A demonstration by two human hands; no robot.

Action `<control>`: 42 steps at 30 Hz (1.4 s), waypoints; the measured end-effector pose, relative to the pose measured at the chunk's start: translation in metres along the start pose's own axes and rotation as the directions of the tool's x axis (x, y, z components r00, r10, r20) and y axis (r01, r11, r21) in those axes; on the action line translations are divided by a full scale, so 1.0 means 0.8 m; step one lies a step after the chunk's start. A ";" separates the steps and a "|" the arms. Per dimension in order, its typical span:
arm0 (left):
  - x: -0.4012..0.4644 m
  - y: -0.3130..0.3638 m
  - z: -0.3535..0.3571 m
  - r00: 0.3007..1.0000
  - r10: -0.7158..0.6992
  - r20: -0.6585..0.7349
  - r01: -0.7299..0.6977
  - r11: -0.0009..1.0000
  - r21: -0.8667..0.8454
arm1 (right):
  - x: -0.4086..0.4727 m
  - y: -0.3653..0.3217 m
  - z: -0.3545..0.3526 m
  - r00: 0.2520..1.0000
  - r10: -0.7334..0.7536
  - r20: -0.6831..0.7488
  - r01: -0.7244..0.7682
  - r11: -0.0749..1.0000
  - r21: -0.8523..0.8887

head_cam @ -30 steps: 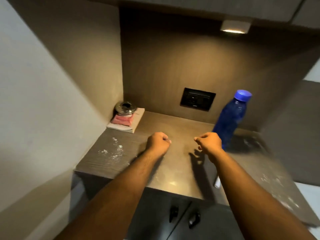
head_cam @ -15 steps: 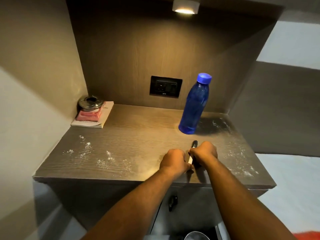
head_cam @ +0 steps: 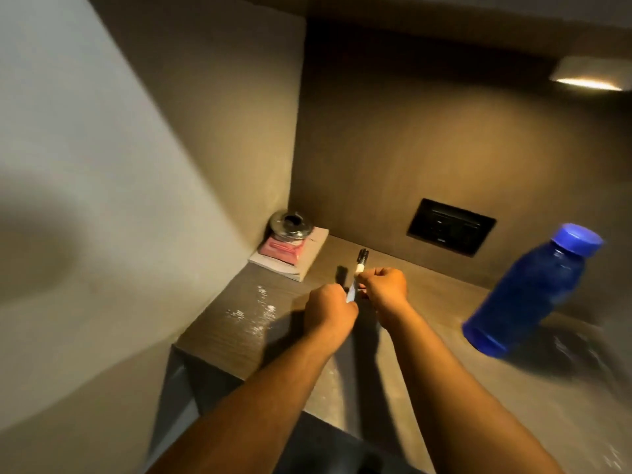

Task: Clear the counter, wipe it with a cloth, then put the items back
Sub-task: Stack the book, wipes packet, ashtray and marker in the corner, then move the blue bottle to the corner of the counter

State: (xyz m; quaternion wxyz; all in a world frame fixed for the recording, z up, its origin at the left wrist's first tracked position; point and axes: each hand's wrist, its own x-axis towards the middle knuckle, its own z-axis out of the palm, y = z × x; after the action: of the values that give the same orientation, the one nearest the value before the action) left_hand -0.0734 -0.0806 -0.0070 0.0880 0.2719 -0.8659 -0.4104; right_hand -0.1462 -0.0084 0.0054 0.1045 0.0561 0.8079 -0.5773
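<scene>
Both of my hands hold a white pen with a black cap [head_cam: 359,265] above the dark wooden counter [head_cam: 239,340]. My right hand [head_cam: 384,288] pinches its upper part and my left hand [head_cam: 330,307] grips its lower end. White powder [head_cam: 254,311] is scattered on the counter's left side. A blue bottle [head_cam: 526,295] with a blue lid stands at the right. In the back left corner a metal ashtray [head_cam: 290,225] sits on a pink pack [head_cam: 282,249], stacked on a notepad [head_cam: 297,261].
A black wall socket [head_cam: 450,226] is set in the back panel. A side wall [head_cam: 136,186] closes the nook on the left. A lamp [head_cam: 588,80] glows at the upper right. More white dust streaks the counter near the bottle at the right.
The view has swung left and closer. My hands have lifted the pen off the counter's front edge and now hold it up over the middle.
</scene>
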 end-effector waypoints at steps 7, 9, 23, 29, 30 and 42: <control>0.085 -0.041 -0.054 0.992 -0.038 -0.124 0.046 0.997 0.066 | 0.046 -0.024 0.100 0.979 -0.096 0.178 0.121 0.983 -0.138; 0.100 -0.047 -0.054 0.991 -0.036 -0.127 0.047 0.996 0.079 | 0.057 -0.023 0.111 0.973 -0.103 0.209 0.144 0.971 -0.192; 0.135 -0.066 -0.049 0.990 -0.040 -0.135 0.052 0.995 0.085 | 0.089 -0.009 0.120 0.933 -0.235 0.271 0.314 0.901 -0.298; 0.093 -0.063 -0.048 0.993 0.050 -0.109 -0.045 0.998 0.047 | 0.056 0.027 0.040 0.991 -0.116 0.060 0.122 0.987 -0.108; 0.082 -0.058 -0.044 0.994 0.067 -0.088 -0.063 0.997 0.045 | 0.045 0.033 0.019 0.994 -0.108 0.007 0.108 0.992 -0.069; -0.028 0.075 0.070 0.886 0.330 0.326 -0.291 0.943 -0.163 | -0.050 0.066 -0.214 0.653 -0.054 -0.755 0.035 0.999 -0.041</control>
State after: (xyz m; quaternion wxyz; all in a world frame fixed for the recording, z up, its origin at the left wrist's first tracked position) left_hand -0.0998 -0.0004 0.0038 0.0123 0.0474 -0.8762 -0.4794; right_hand -0.1143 0.1719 0.0196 -0.2543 0.2698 0.7859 -0.4948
